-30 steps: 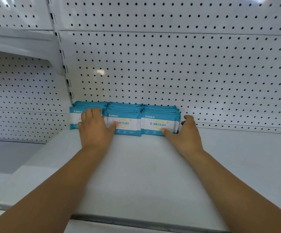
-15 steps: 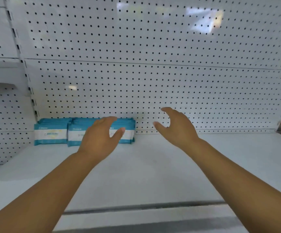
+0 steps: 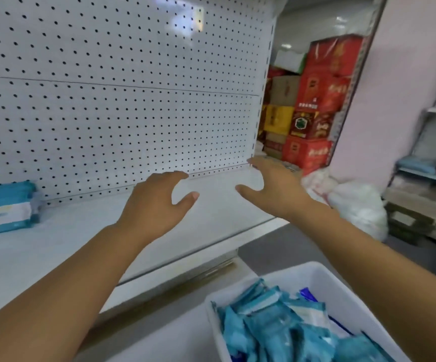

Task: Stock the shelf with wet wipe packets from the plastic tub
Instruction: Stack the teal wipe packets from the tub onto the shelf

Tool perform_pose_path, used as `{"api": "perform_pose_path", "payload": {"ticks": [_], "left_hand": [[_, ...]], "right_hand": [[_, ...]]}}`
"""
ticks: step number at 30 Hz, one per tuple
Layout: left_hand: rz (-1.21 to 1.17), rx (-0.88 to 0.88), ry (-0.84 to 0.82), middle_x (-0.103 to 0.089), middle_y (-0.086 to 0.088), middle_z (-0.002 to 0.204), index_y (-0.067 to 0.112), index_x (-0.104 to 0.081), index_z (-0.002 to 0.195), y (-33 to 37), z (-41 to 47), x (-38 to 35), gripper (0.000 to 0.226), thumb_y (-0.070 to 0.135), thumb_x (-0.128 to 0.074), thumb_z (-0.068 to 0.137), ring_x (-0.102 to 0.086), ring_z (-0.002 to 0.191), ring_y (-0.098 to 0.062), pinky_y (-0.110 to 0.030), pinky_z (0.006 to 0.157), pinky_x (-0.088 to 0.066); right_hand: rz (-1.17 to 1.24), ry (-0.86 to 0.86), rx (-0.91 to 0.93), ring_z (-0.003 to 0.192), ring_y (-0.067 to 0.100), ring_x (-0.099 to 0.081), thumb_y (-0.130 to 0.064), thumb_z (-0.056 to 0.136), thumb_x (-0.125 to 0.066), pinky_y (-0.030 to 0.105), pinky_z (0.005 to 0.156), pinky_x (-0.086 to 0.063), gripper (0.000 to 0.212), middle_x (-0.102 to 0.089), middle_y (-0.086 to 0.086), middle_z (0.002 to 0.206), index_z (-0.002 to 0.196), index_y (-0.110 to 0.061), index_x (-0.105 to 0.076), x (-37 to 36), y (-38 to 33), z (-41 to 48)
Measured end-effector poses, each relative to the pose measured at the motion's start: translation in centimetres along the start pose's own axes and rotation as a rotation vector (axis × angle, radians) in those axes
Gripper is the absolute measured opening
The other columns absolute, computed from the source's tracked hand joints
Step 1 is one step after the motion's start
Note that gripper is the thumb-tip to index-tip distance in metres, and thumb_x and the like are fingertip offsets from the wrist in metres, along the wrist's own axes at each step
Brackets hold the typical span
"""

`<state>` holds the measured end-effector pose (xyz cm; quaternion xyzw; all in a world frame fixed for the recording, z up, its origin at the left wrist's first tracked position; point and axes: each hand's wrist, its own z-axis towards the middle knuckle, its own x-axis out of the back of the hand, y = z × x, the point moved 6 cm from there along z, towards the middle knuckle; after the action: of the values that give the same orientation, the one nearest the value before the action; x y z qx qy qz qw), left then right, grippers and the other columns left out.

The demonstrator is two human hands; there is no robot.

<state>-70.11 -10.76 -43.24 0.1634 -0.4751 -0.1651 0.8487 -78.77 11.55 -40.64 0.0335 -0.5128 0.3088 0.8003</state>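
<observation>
Left hand (image 3: 157,202) and right hand (image 3: 277,189) have left the packets (image 3: 2,205), fingers (image 3: 179,175) released; one tub (image 3: 324,279).

Both hands hover empty above the white shelf (image 3: 55,246), the left hand (image 3: 154,205) and right hand (image 3: 277,189) with fingers loosely spread. Stocked wet wipe packets (image 3: 2,207) stand far left against the pegboard (image 3: 107,113). Near right, the white plastic tub (image 3: 324,280) holds loose blue packets (image 3: 277,330). Red cartons (image 3: 321,100) are stacked far right.
</observation>
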Motion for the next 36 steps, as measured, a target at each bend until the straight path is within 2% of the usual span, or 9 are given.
{"api": "perform_pose_path", "payload": {"ticks": [6, 9, 13, 18, 22, 25, 27, 31, 36], "left_hand": [[-0.082, -0.12, -0.101, -0.051, 0.005, 0.149, 0.031, -0.05, 0.144, 7.7, 0.5, -7.8, 0.056, 0.058, -0.054, 0.095, -0.045, 0.137, -0.019, -0.038, 0.111, -0.037], [-0.129, -0.152, -0.167, -0.052, 0.003, 0.148, 0.032, -0.05, 0.144, 10.5, 0.1, -12.1, 0.057, 0.058, -0.055, 0.094, -0.047, 0.135, -0.02, -0.038, 0.108, -0.04], [-0.122, -0.207, -0.287, -0.058, 0.0, 0.14, 0.029, -0.052, 0.142, 12.5, -1.3, -18.1, 0.056, 0.057, -0.057, 0.094, -0.054, 0.125, -0.023, -0.037, 0.097, -0.045], [-0.072, -0.257, -0.497, -0.057, -0.005, 0.141, 0.024, -0.052, 0.144, 11.4, -4.5, -24.8, 0.057, 0.051, -0.058, 0.095, -0.053, 0.128, -0.024, -0.038, 0.102, -0.044], [-0.032, -0.217, -0.607, -0.061, -0.007, 0.133, 0.021, -0.054, 0.14, 9.3, -6.7, -28.9, 0.059, 0.056, -0.059, 0.092, -0.056, 0.121, -0.026, -0.04, 0.099, -0.048], [0.01, -0.196, -0.618, -0.06, -0.01, 0.136, 0.014, -0.056, 0.135, 8.2, -7.6, -30.8, 0.064, 0.059, -0.055, 0.09, -0.054, 0.124, -0.029, -0.042, 0.101, -0.045], [0.024, -0.158, -0.629, -0.05, -0.009, 0.148, 0.014, -0.049, 0.143, 7.2, -7.9, -32.1, 0.065, 0.055, -0.059, 0.093, -0.045, 0.135, -0.029, -0.046, 0.11, -0.038], [0.012, -0.117, -0.684, -0.034, -0.006, 0.16, 0.017, -0.04, 0.15, 6.1, -8.3, -34.6, 0.071, 0.056, -0.058, 0.093, -0.036, 0.143, -0.03, -0.051, 0.114, -0.033], [0.016, -0.139, -0.636, -0.031, -0.008, 0.161, 0.018, -0.053, 0.141, 5.0, -8.5, -36.0, 0.053, 0.049, -0.055, 0.098, -0.035, 0.142, -0.033, -0.05, 0.112, -0.036]], "right_hand": [[-0.069, -0.008, -0.209, 0.122, 0.019, -0.055, -0.06, 0.085, -0.061, 0.036, 0.096, -0.05, 0.068, -0.055, -0.003, 0.138, 0.142, -0.027, -0.047, 3.4, 10.7, -6.1], [-0.056, -0.012, -0.318, 0.117, 0.018, -0.056, -0.05, 0.088, -0.066, 0.027, 0.09, -0.042, 0.061, -0.057, -0.004, 0.135, 0.141, -0.024, -0.049, 3.7, 15.1, -9.6], [-0.056, -0.069, -0.446, 0.122, 0.02, -0.054, -0.046, 0.088, -0.069, 0.031, 0.095, -0.045, 0.064, -0.057, 0.003, 0.137, 0.142, -0.019, -0.049, 1.6, 20.0, -14.0], [0.0, -0.213, -0.613, 0.128, 0.022, -0.052, -0.049, 0.089, -0.067, 0.036, 0.103, -0.045, 0.064, -0.053, 0.004, 0.144, 0.143, -0.02, -0.047, -3.5, 23.9, -19.2], [0.11, -0.314, -0.706, 0.115, 0.021, -0.059, -0.047, 0.089, -0.07, 0.03, 0.09, -0.049, 0.059, -0.058, 0.002, 0.135, 0.138, -0.02, -0.051, -8.0, 25.7, -22.1], [0.174, -0.358, -0.776, 0.106, 0.019, -0.061, -0.048, 0.089, -0.069, 0.028, 0.085, -0.051, 0.058, -0.06, -0.001, 0.131, 0.137, -0.021, -0.051, -11.0, 26.3, -23.8], [0.216, -0.384, -0.845, 0.105, 0.019, -0.061, -0.051, 0.09, -0.066, 0.029, 0.086, -0.051, 0.056, -0.063, 0.0, 0.125, 0.134, -0.019, -0.053, -13.0, 26.8, -24.4], [0.271, -0.425, -0.909, 0.1, 0.022, -0.062, -0.057, 0.09, -0.062, 0.036, 0.086, -0.051, 0.048, -0.066, 0.002, 0.111, 0.115, -0.016, -0.063, -16.1, 26.9, -25.0], [0.35, -0.395, -0.941, 0.097, 0.023, -0.064, -0.057, 0.082, -0.072, 0.04, 0.088, -0.055, 0.049, -0.07, 0.006, 0.107, 0.108, -0.016, -0.068, -18.4, 26.9, -25.1]]}}
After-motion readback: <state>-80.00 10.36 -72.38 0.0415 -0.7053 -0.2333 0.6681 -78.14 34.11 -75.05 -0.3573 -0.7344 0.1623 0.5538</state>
